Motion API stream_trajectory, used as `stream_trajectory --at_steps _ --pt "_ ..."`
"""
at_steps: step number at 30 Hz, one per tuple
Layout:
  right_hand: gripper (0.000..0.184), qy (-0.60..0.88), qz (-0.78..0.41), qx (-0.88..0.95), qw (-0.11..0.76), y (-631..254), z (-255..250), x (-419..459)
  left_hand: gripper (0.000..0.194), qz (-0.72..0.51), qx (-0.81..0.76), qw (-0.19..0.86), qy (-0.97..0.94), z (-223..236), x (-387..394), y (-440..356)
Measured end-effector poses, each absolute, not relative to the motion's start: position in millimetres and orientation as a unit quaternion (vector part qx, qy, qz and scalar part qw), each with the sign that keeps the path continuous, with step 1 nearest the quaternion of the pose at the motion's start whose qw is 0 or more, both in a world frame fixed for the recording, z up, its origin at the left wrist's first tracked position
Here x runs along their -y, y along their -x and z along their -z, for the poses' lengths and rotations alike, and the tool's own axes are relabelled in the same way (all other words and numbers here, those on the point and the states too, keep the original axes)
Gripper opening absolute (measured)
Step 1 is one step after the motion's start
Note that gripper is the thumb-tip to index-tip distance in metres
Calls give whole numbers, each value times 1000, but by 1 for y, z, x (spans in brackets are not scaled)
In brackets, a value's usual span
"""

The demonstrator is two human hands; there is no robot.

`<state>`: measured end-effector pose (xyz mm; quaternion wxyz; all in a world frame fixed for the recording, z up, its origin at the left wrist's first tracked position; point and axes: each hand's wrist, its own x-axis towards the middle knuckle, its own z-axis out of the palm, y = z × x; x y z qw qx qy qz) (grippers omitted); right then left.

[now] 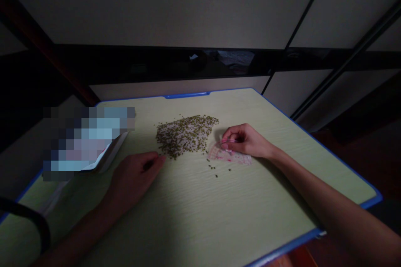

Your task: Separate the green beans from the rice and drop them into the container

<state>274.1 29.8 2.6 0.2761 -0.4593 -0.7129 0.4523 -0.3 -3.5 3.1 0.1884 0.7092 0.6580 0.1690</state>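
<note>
A spread pile of small green beans mixed with whitish grains (184,133) lies mid-table. My right hand (246,139) is closed on a clear protractor with pink markings (230,157), held by its upper part just right of the pile. Its curved edge lies close to the tabletop. My left hand (134,173) rests at the pile's near left edge, with thumb and forefinger pinched together. Whether a bean is between those fingertips is too small to see. A few loose beans (216,175) lie on the table below the protractor.
The pale table (194,217) has a blue rim and a blue handle (187,95) at its far side. A device with a blurred-out screen (94,142) leans at the left. A dark curved bar or cable (34,217) is at lower left. Cabinet panels (175,8) stand behind.
</note>
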Motion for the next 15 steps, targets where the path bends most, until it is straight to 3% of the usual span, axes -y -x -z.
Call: stream_trajectory --at_steps 15 --pt "13 421 -472 730 259 -249 2 -18 38 -163 -655 186 -714 -3 4 1"
